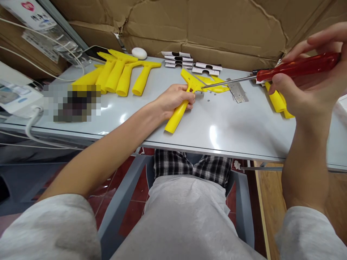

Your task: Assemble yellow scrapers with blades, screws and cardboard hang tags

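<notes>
My left hand (179, 98) is wrapped round the neck of a yellow plastic scraper (177, 117), its handle slanting toward me above the table. In my right hand (306, 72) is a screwdriver (298, 67) with a red see-through handle. Its long metal shaft points left, and the tip meets the scraper's head near one end. Several small screws or nuts (208, 100) lie on the table just beyond. Yellow flat parts (217, 88) and thin metal blades (238, 91) rest behind and right of the scraper head.
Several yellow scraper handles (115, 77) lie at the back left, near a white oval object (139, 53). Folded black-and-white cards (177, 59) stand along the cardboard (217, 29) at the back. More yellow handles (278, 99) lie right. A white cable (34, 124) hangs over the left edge.
</notes>
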The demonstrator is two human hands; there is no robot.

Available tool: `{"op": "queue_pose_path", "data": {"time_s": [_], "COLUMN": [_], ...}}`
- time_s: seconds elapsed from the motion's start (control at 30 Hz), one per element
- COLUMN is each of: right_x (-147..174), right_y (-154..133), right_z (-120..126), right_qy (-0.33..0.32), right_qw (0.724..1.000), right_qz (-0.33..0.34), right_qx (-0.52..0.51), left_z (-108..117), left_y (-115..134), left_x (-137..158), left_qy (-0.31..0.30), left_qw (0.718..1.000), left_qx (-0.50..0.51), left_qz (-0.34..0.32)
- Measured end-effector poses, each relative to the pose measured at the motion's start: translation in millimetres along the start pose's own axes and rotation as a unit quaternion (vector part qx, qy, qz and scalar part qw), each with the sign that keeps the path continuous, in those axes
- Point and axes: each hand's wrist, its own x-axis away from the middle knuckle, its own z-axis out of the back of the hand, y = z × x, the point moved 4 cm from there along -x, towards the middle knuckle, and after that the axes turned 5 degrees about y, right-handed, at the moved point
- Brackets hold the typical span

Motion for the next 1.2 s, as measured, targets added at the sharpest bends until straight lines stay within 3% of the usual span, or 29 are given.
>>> {"op": "queue_pose_path", "data": {"time_s": [0.1,0.3,0.43,0.63,0.9,1.2], "right_x": [-1.4,-5.1,-3.7,-4.9,-1.6,-6.0], "right_y": [-5.8,-18.7,-16.1,-32.4,-12.7,-19.5], "right_z": [-3.7,-6.3,-3.6,-8.0,-0.9,-0.8], "right_qy": [0.003,-0.036,-0.02,-0.03,-0.012,-0.047], "right_qw": [0.999,0.997,0.999,0.996,0.999,0.996], "right_qz": [-0.018,-0.004,0.025,-0.078,-0.006,-0.07], "right_qx": [-0.034,0.067,0.027,0.016,0.046,0.006], "left_z": [-0.1,0.2,0.2,2.0,0.4,2.5], "left_y": [0.1,0.3,0.0,-3.4,-1.4,-2.2], "left_x": [0.0,0.5,0.1,-3.7,-1.3,-3.3], "left_qy": [-0.004,-0.001,-0.001,0.006,0.007,0.006], "left_qw": [1.0,1.0,1.0,1.0,1.0,1.0], "left_qx": [-0.004,-0.002,-0.008,-0.002,-0.001,-0.01], "left_qz": [0.001,0.002,0.005,-0.003,0.001,-0.006]}}
